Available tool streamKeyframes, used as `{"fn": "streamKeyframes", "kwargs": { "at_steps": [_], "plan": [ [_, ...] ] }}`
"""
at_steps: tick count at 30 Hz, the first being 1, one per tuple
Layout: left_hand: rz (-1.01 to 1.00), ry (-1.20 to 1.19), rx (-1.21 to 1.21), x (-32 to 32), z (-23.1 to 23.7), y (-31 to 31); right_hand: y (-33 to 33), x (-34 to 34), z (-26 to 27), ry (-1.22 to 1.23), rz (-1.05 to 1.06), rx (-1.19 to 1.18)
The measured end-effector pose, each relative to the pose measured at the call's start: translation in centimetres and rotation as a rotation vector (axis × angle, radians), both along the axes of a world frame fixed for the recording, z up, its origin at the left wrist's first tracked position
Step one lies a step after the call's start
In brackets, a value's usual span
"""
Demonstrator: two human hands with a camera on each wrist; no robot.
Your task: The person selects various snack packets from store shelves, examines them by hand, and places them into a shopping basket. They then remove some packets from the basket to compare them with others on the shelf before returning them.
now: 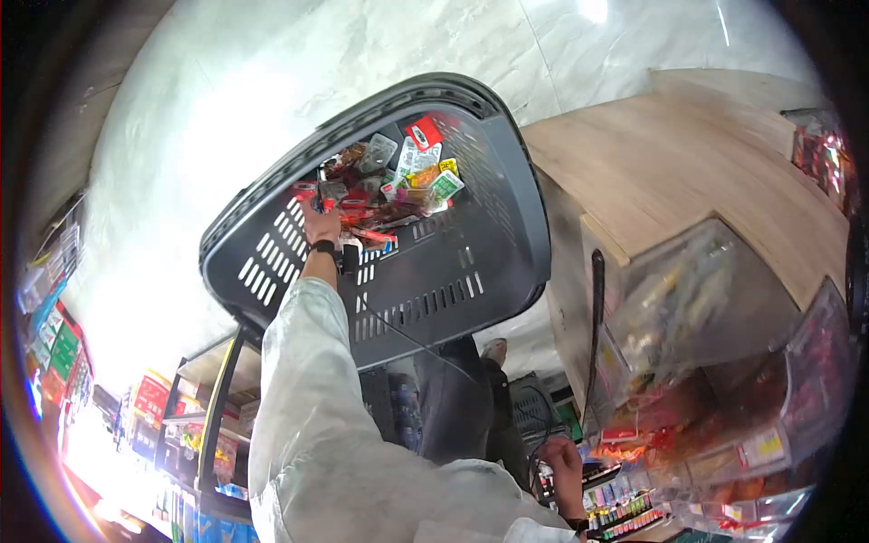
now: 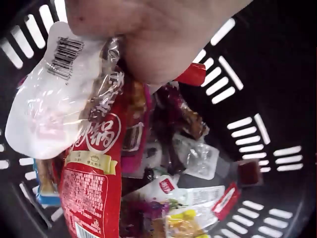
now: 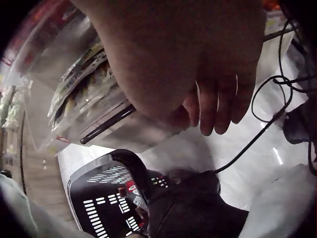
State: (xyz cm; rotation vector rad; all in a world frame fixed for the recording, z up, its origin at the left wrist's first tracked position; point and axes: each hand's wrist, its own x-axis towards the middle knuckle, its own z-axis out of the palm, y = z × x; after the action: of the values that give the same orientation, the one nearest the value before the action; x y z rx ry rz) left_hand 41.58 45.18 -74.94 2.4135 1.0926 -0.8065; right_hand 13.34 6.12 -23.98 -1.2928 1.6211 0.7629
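Note:
My left hand reaches down into a dark grey shopping basket and grips snack packets. In the left wrist view, a white-backed packet with a barcode and a long red packet stick out from beneath the hand; the fingertips are hidden. Below lie several more small packets, among them a clear-and-white one and a yellow one. My right hand hangs at my side with fingers loosely bent and nothing in them, beside a dark bar and bagged goods.
A wooden counter stands to the right, with clear bins of packaged goods below it. Shelves with boxes are at the left. A thin black cable loops near my right hand. Pale floor lies beyond the basket.

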Motion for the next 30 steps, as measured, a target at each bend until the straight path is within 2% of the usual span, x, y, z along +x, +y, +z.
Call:
{"fn": "streamKeyframes", "kwargs": {
  "at_steps": [2, 3, 4, 6, 8, 10, 12, 13, 14, 17, 24, 27, 30],
  "plan": [
    [0.052, -0.251, -0.121, -2.3, -0.3, 2.0, 0.6, 0.8, 1.8, -0.045, 0.016, -0.004],
    [0.171, -0.315, -0.276, -2.6, 1.9, 1.9, 0.8, 1.0, 2.6, -0.063, 0.019, 0.000],
    [0.184, -0.277, -0.291, -2.7, 4.5, 2.0, 1.2, 0.9, 3.5, -0.078, 0.020, 0.003],
    [0.227, -0.402, -0.449, -4.1, 7.1, 2.9, 1.9, 0.3, 5.0, -0.123, 0.057, -0.006],
    [0.469, -0.388, -0.614, -3.1, 15.9, 1.1, 2.8, 0.7, 6.8, -0.202, 0.045, 0.002],
    [0.481, -0.445, -0.704, -3.7, 20.6, 1.4, 3.6, 1.5, 8.3, -0.270, 0.038, 0.033],
    [0.694, -0.467, -0.849, -3.6, 28.0, 0.5, 4.1, 1.6, 10.1, -0.359, 0.068, 0.080],
    [0.691, -0.453, -0.886, -5.0, 28.2, 1.4, 4.2, 1.7, 10.4, -0.402, 0.081, 0.076],
    [0.812, -0.472, -0.951, -4.3, 34.2, -0.2, 4.4, 1.6, 10.7, -0.442, 0.093, 0.074],
    [0.828, -0.454, -1.164, -6.2, 43.5, -0.8, 5.5, 2.0, 13.6, -0.566, 0.115, 0.077],
    [0.620, -0.424, -1.308, -11.4, 63.8, -5.0, 8.9, 3.5, 21.3, -0.932, 0.140, 0.228],
    [0.509, -0.393, -1.347, -14.7, 70.3, -6.7, 10.6, 2.6, 25.9, -0.977, 0.009, 0.374],
    [0.273, -0.395, -1.446, -18.6, 75.9, -8.4, 11.3, 0.2, 30.2, -1.020, -0.104, 0.485]
  ]
}}
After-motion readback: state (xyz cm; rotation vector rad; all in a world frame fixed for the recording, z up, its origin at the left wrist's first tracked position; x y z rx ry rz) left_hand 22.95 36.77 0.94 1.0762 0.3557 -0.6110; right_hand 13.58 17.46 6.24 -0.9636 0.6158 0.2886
